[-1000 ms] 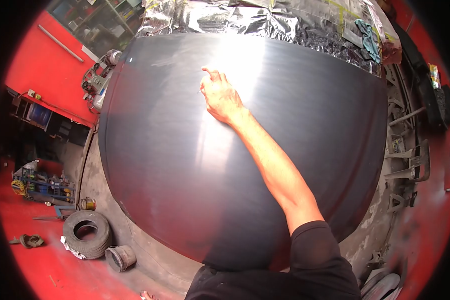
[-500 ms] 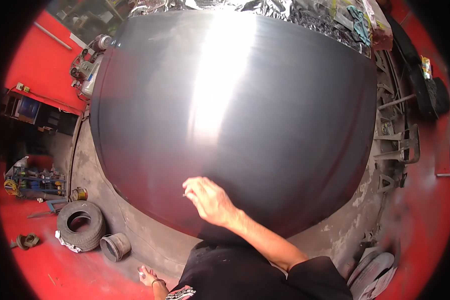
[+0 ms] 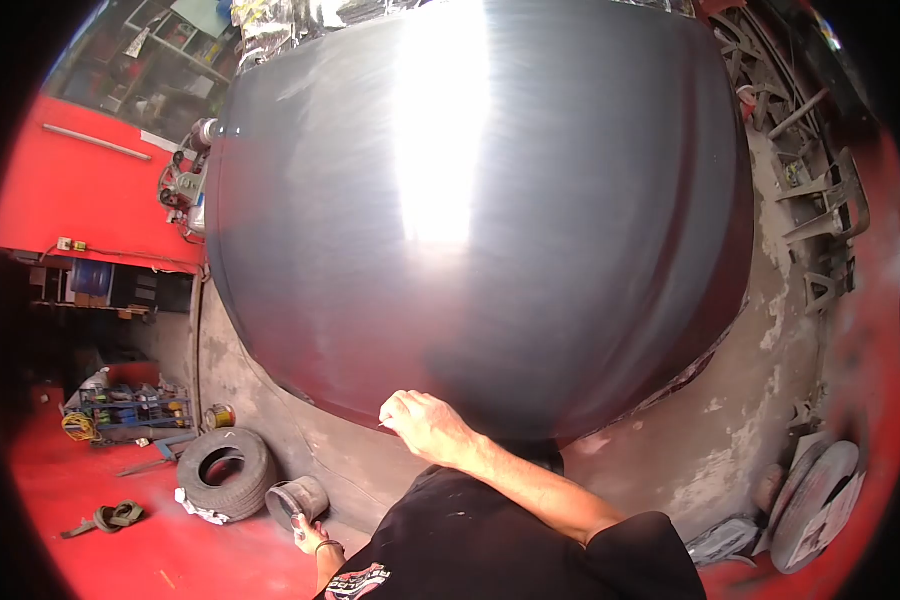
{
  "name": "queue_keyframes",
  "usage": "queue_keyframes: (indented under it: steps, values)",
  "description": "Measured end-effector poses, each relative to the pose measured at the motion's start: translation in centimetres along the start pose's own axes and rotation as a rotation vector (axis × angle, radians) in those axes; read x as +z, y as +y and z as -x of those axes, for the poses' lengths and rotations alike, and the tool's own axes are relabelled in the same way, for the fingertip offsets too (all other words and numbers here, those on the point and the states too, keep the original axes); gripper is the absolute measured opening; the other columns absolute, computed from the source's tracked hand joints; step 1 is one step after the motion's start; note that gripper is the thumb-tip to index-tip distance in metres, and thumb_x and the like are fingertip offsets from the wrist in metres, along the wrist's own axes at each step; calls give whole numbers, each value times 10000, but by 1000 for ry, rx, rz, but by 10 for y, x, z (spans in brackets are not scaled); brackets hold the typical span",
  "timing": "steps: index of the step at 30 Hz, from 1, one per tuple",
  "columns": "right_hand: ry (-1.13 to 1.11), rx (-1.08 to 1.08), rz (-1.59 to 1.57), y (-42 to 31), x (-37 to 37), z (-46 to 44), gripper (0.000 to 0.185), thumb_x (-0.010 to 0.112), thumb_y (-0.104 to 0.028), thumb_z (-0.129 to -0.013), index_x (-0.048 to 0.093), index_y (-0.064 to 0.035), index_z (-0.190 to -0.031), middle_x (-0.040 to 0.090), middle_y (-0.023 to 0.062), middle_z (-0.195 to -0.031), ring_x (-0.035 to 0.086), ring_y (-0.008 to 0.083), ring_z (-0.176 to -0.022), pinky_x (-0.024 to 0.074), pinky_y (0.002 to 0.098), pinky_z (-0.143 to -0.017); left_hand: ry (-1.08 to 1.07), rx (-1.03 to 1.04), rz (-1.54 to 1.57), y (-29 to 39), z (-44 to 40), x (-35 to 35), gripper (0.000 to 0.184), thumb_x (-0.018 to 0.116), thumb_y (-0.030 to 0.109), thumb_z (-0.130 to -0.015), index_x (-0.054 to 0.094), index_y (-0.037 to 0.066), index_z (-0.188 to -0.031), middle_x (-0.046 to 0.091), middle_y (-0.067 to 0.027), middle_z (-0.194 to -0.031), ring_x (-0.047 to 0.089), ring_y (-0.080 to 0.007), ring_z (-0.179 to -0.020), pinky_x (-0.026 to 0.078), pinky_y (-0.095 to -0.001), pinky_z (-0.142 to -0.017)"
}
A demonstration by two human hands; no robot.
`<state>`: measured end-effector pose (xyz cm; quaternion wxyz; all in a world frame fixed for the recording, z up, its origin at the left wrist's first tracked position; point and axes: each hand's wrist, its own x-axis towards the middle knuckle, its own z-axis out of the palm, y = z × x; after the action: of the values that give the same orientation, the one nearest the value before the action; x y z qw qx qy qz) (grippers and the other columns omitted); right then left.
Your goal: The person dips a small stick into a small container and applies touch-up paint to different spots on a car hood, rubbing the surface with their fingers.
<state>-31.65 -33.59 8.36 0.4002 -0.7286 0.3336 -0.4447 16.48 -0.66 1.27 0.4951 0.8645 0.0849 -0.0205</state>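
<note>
A large dark car hood (image 3: 570, 220) spreads out before me, with a bright strip of light glaring down its middle. My right hand (image 3: 428, 425) is at the hood's near edge, fingers pinched together around something small and pale that I cannot make out. Whether the hand touches the panel is unclear. Low on the left hangs my left hand (image 3: 312, 535), its fingers curled around something whitish and mostly hidden. In the picture it overlaps the area just below a grey bucket (image 3: 308, 494).
A tire (image 3: 227, 474) lies on the floor at left, near a blue rack (image 3: 130, 410) of cans and bottles. Crumpled foil (image 3: 290, 25) borders the hood's far edge. Metal frames (image 3: 825, 205) line the right side, with round discs (image 3: 815, 505) at lower right.
My right hand has come back from over the hood's surface to its near edge, fingers still pinched. The view has shifted, so the hood and the floor items sit differently in it.
</note>
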Motion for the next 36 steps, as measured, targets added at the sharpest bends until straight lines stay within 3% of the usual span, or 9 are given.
queue_keyframes:
  steps: [1, 17, 20, 23, 24, 27, 29, 36]
  values:
    - [9, -7, -3, 3, -2, 3, 117, 679, -84, -1008, 595, -25, -1065, 692, 158, -996, 716, 368, -954, 591, 478, -829, 41, 30, -18, -3, -5, 4, 662, 959, 460, -868, 601, 177, -1347, 757, -76, -933, 700, -200, -637, 431, -337, -453]
    - [109, 61, -16, 6, -14, 54, 110, 623, -10, -988, 590, -24, -1092, 682, 165, -1000, 710, 381, -950, 591, 491, -842, -51, 141, -54, 36, -1, 41, 686, 981, 501, -806, 598, 128, -1235, 729, -84, -1032, 734, -218, -710, 478, -289, -469]
    - [98, 81, -23, 11, -23, 54, 84, 626, -23, -1023, 585, -22, -1096, 682, 166, -1008, 708, 383, -947, 591, 490, -843, -31, 122, -3, 40, 14, 49, 715, 999, 471, -792, 587, 113, -1255, 726, -106, -1026, 724, -238, -671, 467, -301, -433]
    - [87, 106, -47, 12, -44, 45, 80, 632, -39, -1041, 587, -21, -1106, 683, 161, -1020, 708, 379, -959, 592, 485, -852, 3, 152, -15, 37, 44, 50, 694, 965, 508, -845, 604, 133, -1304, 746, -63, -991, 677, -184, -622, 445, -311, -472]
    - [98, 103, -46, 15, -50, 41, 81, 633, -45, -1049, 589, -20, -1111, 685, 159, -1026, 708, 375, -966, 593, 483, -856, 2, 153, -10, 39, 42, 52, 687, 994, 435, -825, 603, 124, -1296, 745, -79, -1001, 720, -209, -659, 441, -293, -437]
    - [129, 106, -40, 24, -72, 31, 86, 643, -48, -1062, 595, -16, -1126, 688, 151, -1027, 711, 362, -951, 595, 468, -836, 40, 105, -63, 38, 53, 55, 691, 1003, 404, -815, 597, 114, -1294, 740, -91, -1019, 736, -224, -682, 434, -277, -415]
    - [154, 122, -35, 28, -91, 21, 94, 656, -26, -1059, 602, -15, -1135, 689, 142, -1003, 715, 349, -896, 597, 450, -779, 32, 101, -24, 31, 55, 58, 734, 1007, 401, -807, 575, 112, -1326, 739, -110, -1046, 731, -240, -676, 422, -286, -400]
    - [154, 140, -42, 39, -125, -4, 105, 669, -12, -1046, 604, -23, -1127, 693, 131, -1003, 712, 345, -883, 592, 439, -775, 64, 27, -58, 8, 64, 58, 762, 996, 424, -821, 553, 129, -1366, 745, -113, -1107, 740, -243, -692, 430, -281, -422]
